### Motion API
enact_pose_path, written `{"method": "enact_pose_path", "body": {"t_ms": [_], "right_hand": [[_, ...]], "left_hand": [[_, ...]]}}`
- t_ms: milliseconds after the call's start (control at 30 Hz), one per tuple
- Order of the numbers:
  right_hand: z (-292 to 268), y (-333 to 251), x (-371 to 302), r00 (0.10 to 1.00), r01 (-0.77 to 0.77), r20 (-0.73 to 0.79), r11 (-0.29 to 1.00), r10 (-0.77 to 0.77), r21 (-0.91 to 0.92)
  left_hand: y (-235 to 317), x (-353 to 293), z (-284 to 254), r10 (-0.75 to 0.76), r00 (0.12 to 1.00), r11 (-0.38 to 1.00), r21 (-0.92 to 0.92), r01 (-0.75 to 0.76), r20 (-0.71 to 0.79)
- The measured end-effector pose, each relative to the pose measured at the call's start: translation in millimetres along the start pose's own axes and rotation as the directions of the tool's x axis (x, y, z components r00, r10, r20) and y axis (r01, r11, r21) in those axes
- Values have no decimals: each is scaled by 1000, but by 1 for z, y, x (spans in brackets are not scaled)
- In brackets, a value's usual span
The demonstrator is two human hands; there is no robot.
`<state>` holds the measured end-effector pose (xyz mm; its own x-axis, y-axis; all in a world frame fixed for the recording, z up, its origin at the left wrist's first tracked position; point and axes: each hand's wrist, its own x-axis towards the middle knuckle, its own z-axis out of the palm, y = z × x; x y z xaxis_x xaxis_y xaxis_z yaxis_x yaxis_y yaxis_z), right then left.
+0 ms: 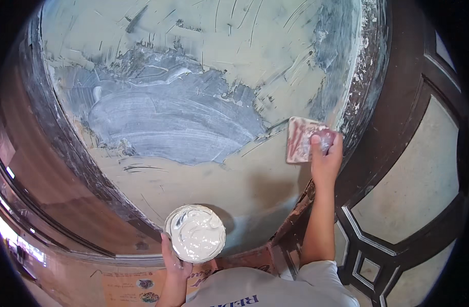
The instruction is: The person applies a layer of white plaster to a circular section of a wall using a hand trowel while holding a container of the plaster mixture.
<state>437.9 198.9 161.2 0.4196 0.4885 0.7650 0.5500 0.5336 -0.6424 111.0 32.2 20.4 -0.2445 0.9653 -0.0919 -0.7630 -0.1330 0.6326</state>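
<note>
With my left hand [176, 262] I hold a round tub of white putty [197, 233] upright, my thumb along its left side. The putty's wet surface has swirls in it, and the fingers under the tub are mostly hidden. My right hand [326, 161] grips a square, putty-smeared spreader [300, 140] by its reddish handle, thumb on top. The spreader is at the right part of a wall panel [244, 194] coated in patchy cream filler. Left of it lies a broad blue-grey patch [168, 120] with pale sweeping smears; whether the blade touches the wall I cannot tell.
Dark, putty-spattered trim [364, 77] bounds the panel on the right, and a worn dark frame [65, 133] on the left. Further right is dark wooden panelling [398, 204] with pale insets. A printed orange sheet [122, 284] lies below, near my left forearm.
</note>
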Motion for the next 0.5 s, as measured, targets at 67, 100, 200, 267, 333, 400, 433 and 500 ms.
{"method": "enact_pose_path", "body": {"t_ms": [67, 100, 200, 267, 333, 400, 433, 500], "right_hand": [[5, -10, -15, 987, 6, 161, 998, -16, 63], [14, -7, -23, 967, -20, 254, 997, -1, 81], [24, -24, -25, 939, 172, 315, 982, -139, -82], [21, -29, -14, 957, 149, 262, 984, -120, -93], [12, -26, -2, 994, 27, 112, 948, 9, -317], [-1, -11, 9, 998, 6, 59, 966, 10, -257], [-3, -5, 11, 1000, -7, 10, 982, 9, -187], [-1, 6, 6, 996, 24, -80, 995, -32, -94]], "left_hand": [[-1, 1, 1, -14, 999, 1000, -7, 14, 35], [-1, 1, 2, -32, 997, 999, -6, 32, 71], [-3, 4, 0, -49, 998, 999, -4, 49, 27], [-3, 4, -1, -57, 997, 998, -16, 58, 51], [0, 1, 6, -25, 998, 1000, -12, 26, 61], [-4, 4, -5, -43, 997, 999, 2, 43, 70], [-4, 3, -3, -42, 997, 999, 6, 42, 63], [-2, 2, 3, -60, 998, 998, -3, 60, 26]]}}
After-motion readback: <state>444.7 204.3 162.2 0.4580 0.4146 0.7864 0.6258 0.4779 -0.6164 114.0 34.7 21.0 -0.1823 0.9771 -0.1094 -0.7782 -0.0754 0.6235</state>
